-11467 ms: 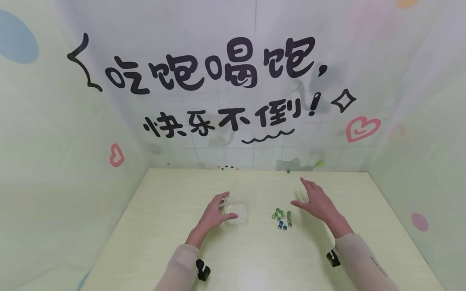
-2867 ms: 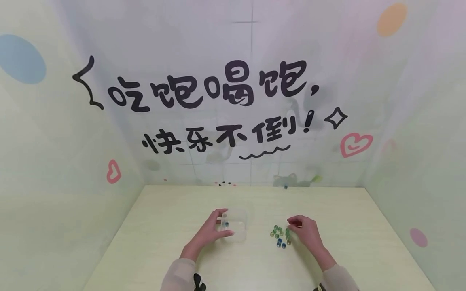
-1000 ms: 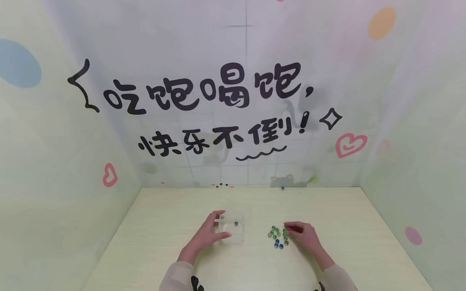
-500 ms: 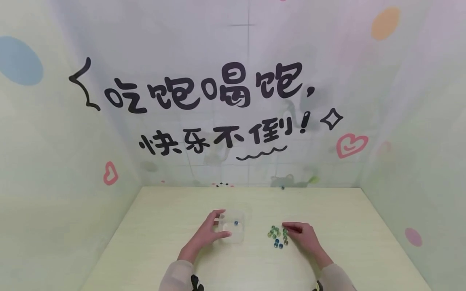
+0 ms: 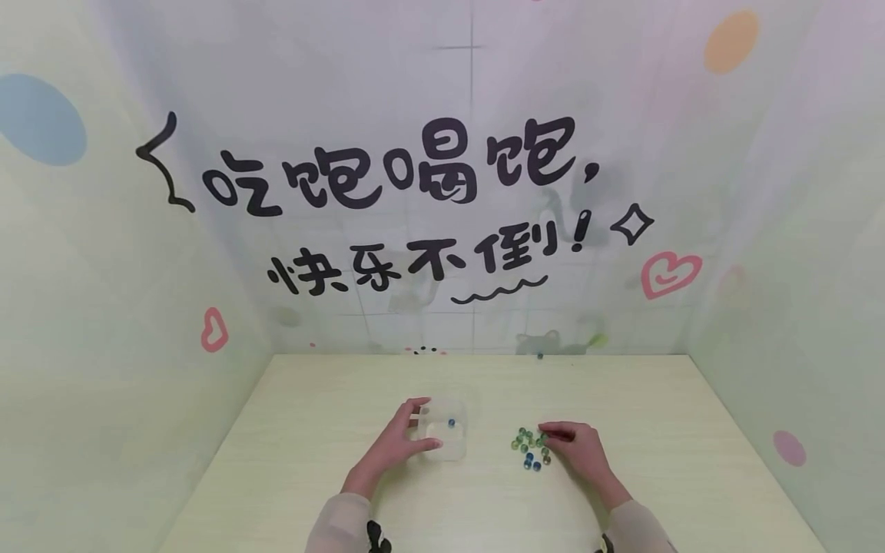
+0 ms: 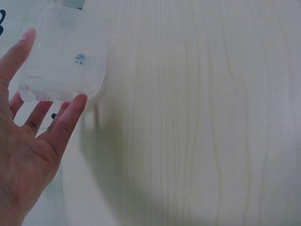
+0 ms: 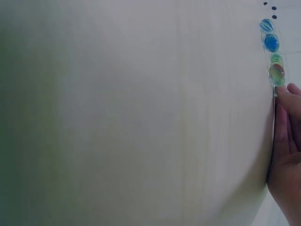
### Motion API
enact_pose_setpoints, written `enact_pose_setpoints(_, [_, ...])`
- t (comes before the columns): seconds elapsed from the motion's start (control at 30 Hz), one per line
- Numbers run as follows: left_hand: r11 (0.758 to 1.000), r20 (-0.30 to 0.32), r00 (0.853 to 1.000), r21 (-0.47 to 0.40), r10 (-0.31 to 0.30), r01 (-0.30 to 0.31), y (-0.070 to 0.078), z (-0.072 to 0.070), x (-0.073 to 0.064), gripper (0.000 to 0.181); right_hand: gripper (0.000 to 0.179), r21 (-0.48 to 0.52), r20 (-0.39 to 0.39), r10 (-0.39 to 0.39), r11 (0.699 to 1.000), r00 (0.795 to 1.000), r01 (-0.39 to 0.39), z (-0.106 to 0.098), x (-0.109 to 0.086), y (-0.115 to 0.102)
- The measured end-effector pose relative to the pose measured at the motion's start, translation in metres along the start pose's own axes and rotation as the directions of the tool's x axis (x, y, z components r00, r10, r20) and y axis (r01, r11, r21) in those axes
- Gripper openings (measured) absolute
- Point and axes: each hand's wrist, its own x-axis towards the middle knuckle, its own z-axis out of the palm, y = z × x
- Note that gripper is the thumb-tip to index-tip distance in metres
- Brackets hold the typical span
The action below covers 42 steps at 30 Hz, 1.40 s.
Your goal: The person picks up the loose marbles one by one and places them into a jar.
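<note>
My left hand (image 5: 392,445) holds a clear plastic box (image 5: 455,449) by its left side, thumb at the near edge and fingers at the far edge. One blue marble (image 5: 452,422) lies inside; the left wrist view shows that same marble (image 6: 80,59) through the clear plastic. To the right of the box, green and blue marbles (image 5: 523,448) lie in a loose cluster on the table. My right hand (image 5: 579,449) is at the cluster's right edge, thumb and fingertips pinched together at a green marble (image 5: 544,438). In the right wrist view, my thumb partly hides the pinched marble.
The pale wooden table (image 5: 456,514) ends at a printed back wall (image 5: 332,315), with fabric walls on both sides. A single dark marble (image 5: 540,355) sits at the table's back edge, away from the cluster.
The box held no marble in the oldest frame; a blue one is in it now, shifted rightward since 2.9 s ago. My right hand came down to the cluster; a green marble there has shifted slightly.
</note>
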Motion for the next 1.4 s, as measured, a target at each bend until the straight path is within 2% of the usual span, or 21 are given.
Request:
enact_pose_setpoints(0.23, [1.0,0.004,1.0,-0.01,-0.001,0.001,0.003,-0.001,-0.001,0.079,0.021,0.005,-0.017,0.022,1.0,1.0,-0.022,0.0,-0.001,-0.004])
enact_pose_setpoints(0.73, [1.0,0.016,1.0,-0.009,0.007,-0.006,-0.002,0.0,-0.002,0.079,0.022,0.01,-0.042,0.055,0.998,0.998,-0.055,0.001,-0.003,-0.004])
enact_pose_setpoints(1.13, [1.0,0.004,1.0,0.005,-0.005,0.005,-0.001,0.0,-0.003,0.078,0.022,0.037,-0.058,-0.004,0.999,0.998,0.006,0.003,-0.003,-0.013])
enact_pose_setpoints(1.4, [1.0,0.024,1.0,0.025,-0.008,0.008,0.002,-0.001,-0.004,0.08,0.02,0.063,-0.079,-0.053,0.996,0.995,0.058,0.006,-0.002,-0.021])
